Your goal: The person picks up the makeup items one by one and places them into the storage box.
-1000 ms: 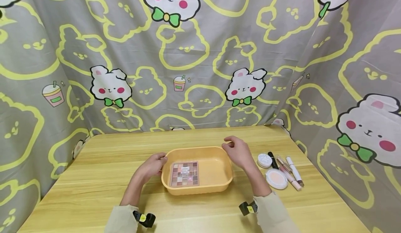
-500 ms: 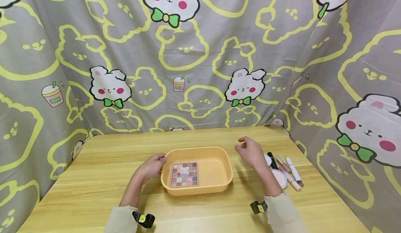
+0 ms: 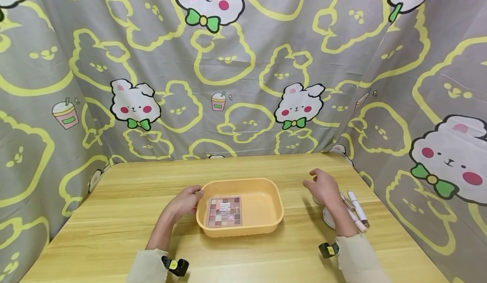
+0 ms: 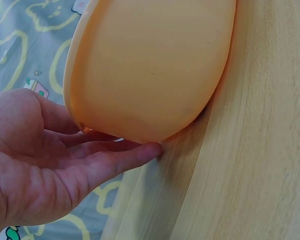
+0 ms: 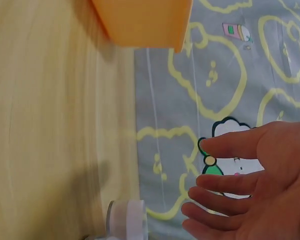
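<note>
In the head view a yellow-orange plastic tray [image 3: 262, 229] stands mid-table, with an eyeshadow palette [image 3: 224, 213] lying flat in its left half. My left hand [image 3: 184, 200] holds the tray's left end. Its thumb [image 4: 125, 159] touches the end wall in the left wrist view, and the other fingers are partly behind the tray. Off to the right, my right hand [image 3: 323, 186] hovers over the cosmetics, fingers loosely extended and holding nothing. Beneath it, a round white jar [image 5: 127, 220] and a round powder compact [image 3: 328, 218] are partly hidden.
Right of my hand lie a white pen-like tube [image 3: 357, 207] with a brown end and a pink lip gloss tube [image 3: 359, 223]. A slim clear tube [image 3: 347, 200] is beside them. Patterned curtain [image 3: 243, 71] walls the table [image 3: 114, 215] at the back and sides.
My right hand has moved rightward from the tray's far right corner to above the cosmetics, covering the black tube and much of the jar. My left hand and the tray stay put.
</note>
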`<state>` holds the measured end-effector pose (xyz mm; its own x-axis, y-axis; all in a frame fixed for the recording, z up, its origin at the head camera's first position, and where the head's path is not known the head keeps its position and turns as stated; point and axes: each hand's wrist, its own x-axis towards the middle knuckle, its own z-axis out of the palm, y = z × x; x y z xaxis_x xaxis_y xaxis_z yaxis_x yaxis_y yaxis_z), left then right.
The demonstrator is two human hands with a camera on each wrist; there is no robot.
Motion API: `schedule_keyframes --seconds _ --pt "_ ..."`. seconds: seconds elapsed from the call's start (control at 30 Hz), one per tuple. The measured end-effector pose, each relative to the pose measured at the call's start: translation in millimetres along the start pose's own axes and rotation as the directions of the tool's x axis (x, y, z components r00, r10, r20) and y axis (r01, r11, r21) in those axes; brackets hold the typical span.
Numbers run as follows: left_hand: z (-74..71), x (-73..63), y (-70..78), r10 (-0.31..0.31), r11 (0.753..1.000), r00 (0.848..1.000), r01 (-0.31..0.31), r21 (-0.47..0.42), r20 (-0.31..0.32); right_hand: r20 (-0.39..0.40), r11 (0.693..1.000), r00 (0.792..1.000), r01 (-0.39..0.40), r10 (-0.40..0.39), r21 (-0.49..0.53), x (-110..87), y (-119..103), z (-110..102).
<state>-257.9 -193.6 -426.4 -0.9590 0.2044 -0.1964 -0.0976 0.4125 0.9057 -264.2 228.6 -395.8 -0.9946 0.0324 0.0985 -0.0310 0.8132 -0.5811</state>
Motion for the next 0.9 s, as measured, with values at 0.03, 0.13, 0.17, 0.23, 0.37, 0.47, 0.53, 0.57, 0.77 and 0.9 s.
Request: schedule_keyframes --seconds 0.03,0.13,0.17,0.23,0.37,0.47,0.53,0.57,0.77,0.9 --pt "0.0 0.1 0.0 0.001 1.000 1.000 -0.001 -0.001 0.000 0.003 1.000 1.000 -0.003 0.004 -0.009 0.3 2 0" --pt "-0.2 0.0 -0.3 0.000 1.000 1.000 0.000 -0.001 0.002 -0.004 0.999 1.000 -0.010 0.010 -0.040 1.3 8 1" --pt "-0.2 0.1 -0.3 0.001 1.000 1.000 -0.001 -0.001 0.003 -0.007 0.998 1.000 -0.013 0.013 -0.053 1.9 9 1" --pt "-0.1 -0.1 -0.1 0.002 1.000 1.000 -0.002 0.001 0.001 -0.011 0.997 1.000 -0.019 0.018 -0.077 2.6 12 2" --pt "0.0 -0.5 0.6 0.005 1.000 1.000 -0.005 0.008 -0.005 -0.009 0.993 0.999 -0.042 0.041 -0.108 3.8 17 4" --pt "0.3 -0.4 0.6 0.003 1.000 1.000 -0.003 0.007 -0.010 0.003 0.991 0.998 -0.063 0.063 -0.119 5.0 21 5" --pt "0.7 -0.2 0.6 0.002 1.000 1.000 -0.002 0.006 -0.013 0.016 0.989 0.997 -0.077 0.080 -0.129 6.1 24 5" --pt "0.8 -0.2 0.6 0.002 1.000 1.000 -0.002 0.004 -0.014 0.021 0.987 0.996 -0.083 0.086 -0.136 6.8 26 4" --pt "1.2 -0.2 1.1 0.006 1.000 1.000 -0.006 0.005 -0.014 0.030 0.978 0.993 -0.108 0.115 -0.177 8.6 32 5" --pt "1.1 0.0 1.2 0.003 1.000 1.000 -0.003 0.005 -0.016 0.025 0.974 0.993 -0.104 0.111 -0.199 6.4 33 5"
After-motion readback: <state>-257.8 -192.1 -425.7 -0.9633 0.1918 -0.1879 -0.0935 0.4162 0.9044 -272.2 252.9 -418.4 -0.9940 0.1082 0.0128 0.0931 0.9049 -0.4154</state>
